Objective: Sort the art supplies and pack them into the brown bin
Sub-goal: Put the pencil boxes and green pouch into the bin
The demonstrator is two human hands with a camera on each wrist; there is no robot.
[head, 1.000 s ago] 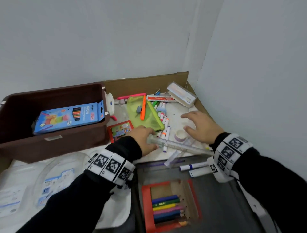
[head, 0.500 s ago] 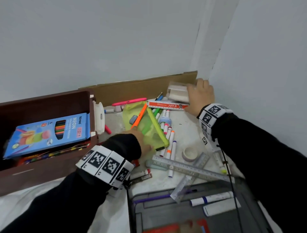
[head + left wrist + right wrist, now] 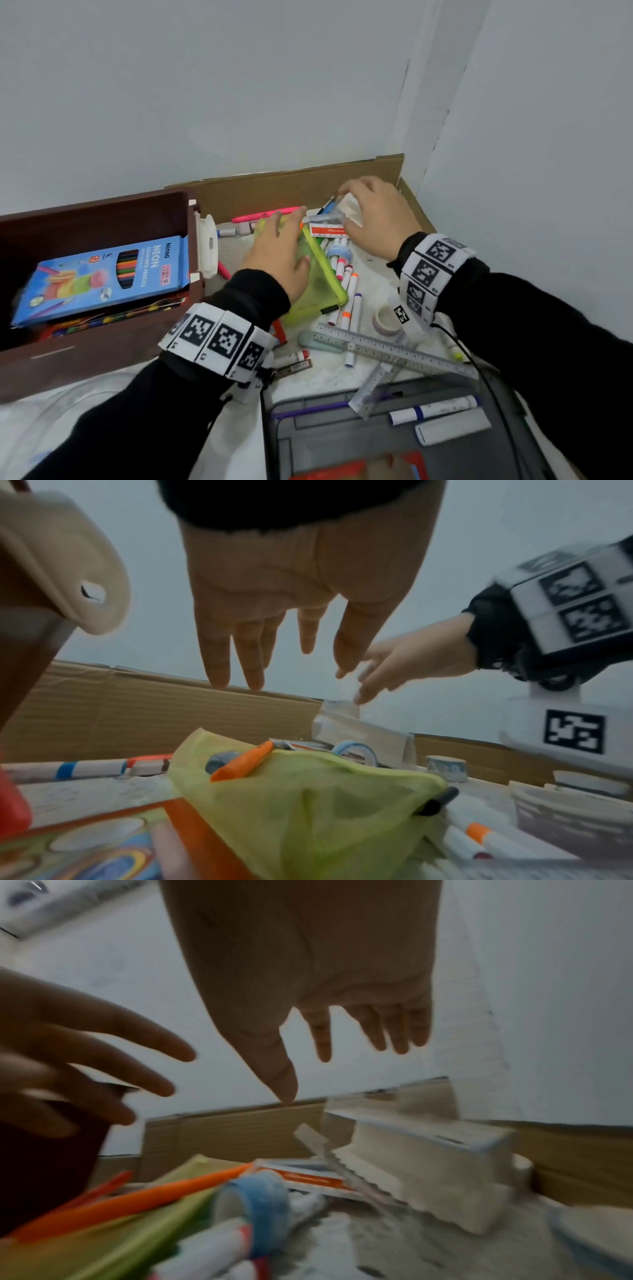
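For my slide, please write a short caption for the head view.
Both open hands, left hand and right hand, reach over scattered markers beside the brown bin.

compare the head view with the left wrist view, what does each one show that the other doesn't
Only the head view shows the inside of the brown bin with the blue pencil box, the rulers, and the grey tray. Only the left wrist view shows the left hand from the palm side, fingers straight, above the pouch. Both show the green pouch, the orange pen on it, and the right hand at the white box.
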